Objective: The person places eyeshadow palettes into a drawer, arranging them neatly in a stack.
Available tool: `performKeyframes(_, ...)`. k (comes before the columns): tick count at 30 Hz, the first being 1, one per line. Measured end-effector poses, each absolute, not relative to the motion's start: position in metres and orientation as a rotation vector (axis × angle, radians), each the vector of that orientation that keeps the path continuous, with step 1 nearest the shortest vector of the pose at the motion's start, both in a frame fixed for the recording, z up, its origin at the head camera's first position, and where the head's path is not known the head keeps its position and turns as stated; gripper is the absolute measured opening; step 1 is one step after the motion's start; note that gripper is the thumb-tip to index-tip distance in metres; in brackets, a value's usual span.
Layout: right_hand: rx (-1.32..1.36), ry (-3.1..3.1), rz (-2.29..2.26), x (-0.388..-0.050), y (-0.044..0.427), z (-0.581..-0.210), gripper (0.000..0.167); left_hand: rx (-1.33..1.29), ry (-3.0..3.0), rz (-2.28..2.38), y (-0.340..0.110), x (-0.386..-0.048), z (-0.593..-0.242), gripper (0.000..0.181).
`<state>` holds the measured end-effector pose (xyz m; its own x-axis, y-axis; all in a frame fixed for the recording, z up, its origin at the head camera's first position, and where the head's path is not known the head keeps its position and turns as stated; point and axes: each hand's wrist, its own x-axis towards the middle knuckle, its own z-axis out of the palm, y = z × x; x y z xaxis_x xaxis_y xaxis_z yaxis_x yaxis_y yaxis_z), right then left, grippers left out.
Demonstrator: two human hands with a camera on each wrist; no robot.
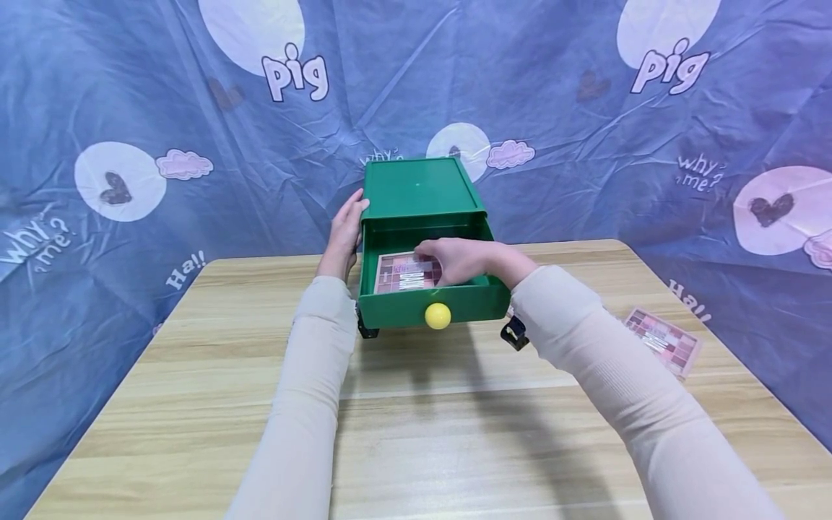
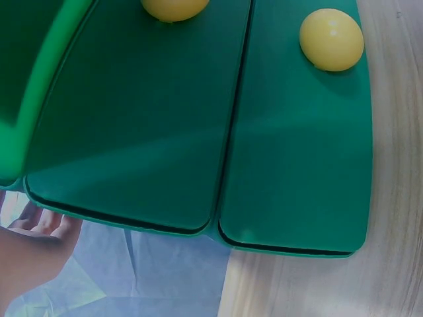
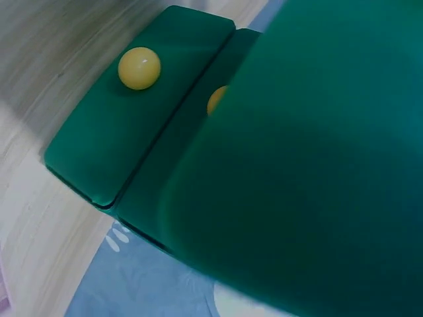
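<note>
A green drawer cabinet stands near the back of the table, its top drawer pulled out by a yellow knob's side. Inside the drawer lies a pink eyeshadow palette with white lettering. My right hand reaches in from the right and grips the palette's right part; some fingertips are hidden. Against the cabinet's left side rests my left hand, its fingers extended along the wall. The left wrist view also catches that left hand beside the cabinet. In the right wrist view the drawer blocks sight of the right hand.
Another eyeshadow palette lies on the table at the right. Below the pulled-out drawer, the cabinet has two lower drawers with yellow knobs. A blue printed cloth hangs behind the wooden table.
</note>
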<state>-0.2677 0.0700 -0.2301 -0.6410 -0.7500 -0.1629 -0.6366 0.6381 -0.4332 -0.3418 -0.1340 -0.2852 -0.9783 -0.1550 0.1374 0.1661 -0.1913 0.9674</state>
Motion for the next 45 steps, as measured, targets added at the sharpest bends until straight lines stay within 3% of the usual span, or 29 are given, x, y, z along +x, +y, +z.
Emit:
performKeyframes(18, -1.236, 2.559, -0.305, -0.265, 0.056, -0.235, 0.057, -0.055, -1.851, -2.286, -0.133, -0.341, -0.285, 0.049)
performKeyframes(45, -1.083, 2.516, -0.432, -0.26, 0.055, -0.232, 0.062, 0.004, -1.834, -2.315, -0.132, -0.34, -0.285, 0.046)
